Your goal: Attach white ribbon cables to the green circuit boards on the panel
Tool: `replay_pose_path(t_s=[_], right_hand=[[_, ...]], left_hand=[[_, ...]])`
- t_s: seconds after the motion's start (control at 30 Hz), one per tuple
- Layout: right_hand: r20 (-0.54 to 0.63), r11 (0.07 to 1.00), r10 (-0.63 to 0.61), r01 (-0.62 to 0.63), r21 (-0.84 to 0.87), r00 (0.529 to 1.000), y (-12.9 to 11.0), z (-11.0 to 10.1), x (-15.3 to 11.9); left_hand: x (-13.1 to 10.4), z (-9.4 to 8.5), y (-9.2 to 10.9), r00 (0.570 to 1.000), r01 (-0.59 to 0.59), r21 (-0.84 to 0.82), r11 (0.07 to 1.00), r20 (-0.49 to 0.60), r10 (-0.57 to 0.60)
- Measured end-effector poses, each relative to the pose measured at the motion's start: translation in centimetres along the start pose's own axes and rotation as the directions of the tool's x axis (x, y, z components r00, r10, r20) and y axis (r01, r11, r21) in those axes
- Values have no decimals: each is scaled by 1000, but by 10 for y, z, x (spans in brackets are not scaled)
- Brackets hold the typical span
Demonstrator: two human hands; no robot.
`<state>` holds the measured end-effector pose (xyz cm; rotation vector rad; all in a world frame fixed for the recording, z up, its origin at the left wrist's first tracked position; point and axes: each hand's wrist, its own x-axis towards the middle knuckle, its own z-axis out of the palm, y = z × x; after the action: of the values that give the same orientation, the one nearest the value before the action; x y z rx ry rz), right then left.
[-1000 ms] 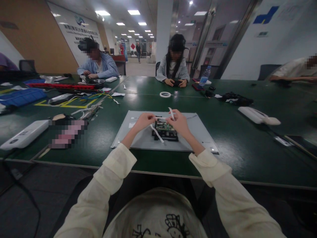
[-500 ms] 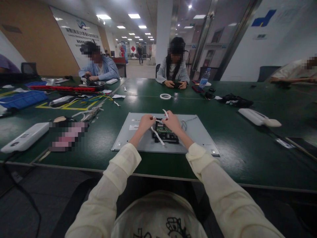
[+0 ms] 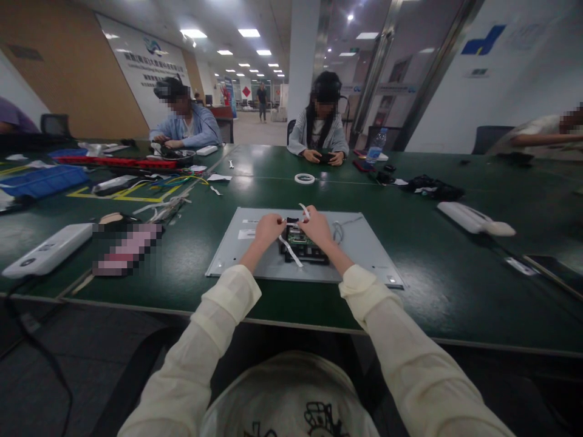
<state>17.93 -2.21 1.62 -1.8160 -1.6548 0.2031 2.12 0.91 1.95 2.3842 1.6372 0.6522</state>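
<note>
A long flat white strip (image 3: pixel 290 251), like ribbon cable or tape, runs through both my hands. My left hand (image 3: pixel 270 230) pinches it at the left, and one end dangles toward me over the circuit board. A short stretch spans the gap to my right hand (image 3: pixel 316 227), which grips it, with the other end sticking up beyond the fingers. Below the hands, a green circuit board (image 3: pixel 298 237) sits in a black frame (image 3: pixel 306 257). That frame lies on a flat grey panel (image 3: pixel 255 269). The fingertips hide part of the strip.
A white ring-shaped roll (image 3: pixel 304 178) lies beyond the panel. White devices rest left (image 3: pixel 50 249) and right (image 3: pixel 471 218). Tangled cables (image 3: pixel 166 209) and a blue tray (image 3: pixel 45 182) are at the left. Two people sit across the green table (image 3: pixel 437 285).
Both hands have lowered very slightly toward the circuit board, still holding the white strip. The view has shifted a little; the panel and board stay in place.
</note>
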Motion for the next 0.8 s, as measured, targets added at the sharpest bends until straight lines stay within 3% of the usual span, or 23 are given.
replay_pose_path(t_s=[0.8], right_hand=[[128,995,97,-99,9,987,12,9,17]], left_hand=[[0,0,2,1000,16,48,999,18,-17]])
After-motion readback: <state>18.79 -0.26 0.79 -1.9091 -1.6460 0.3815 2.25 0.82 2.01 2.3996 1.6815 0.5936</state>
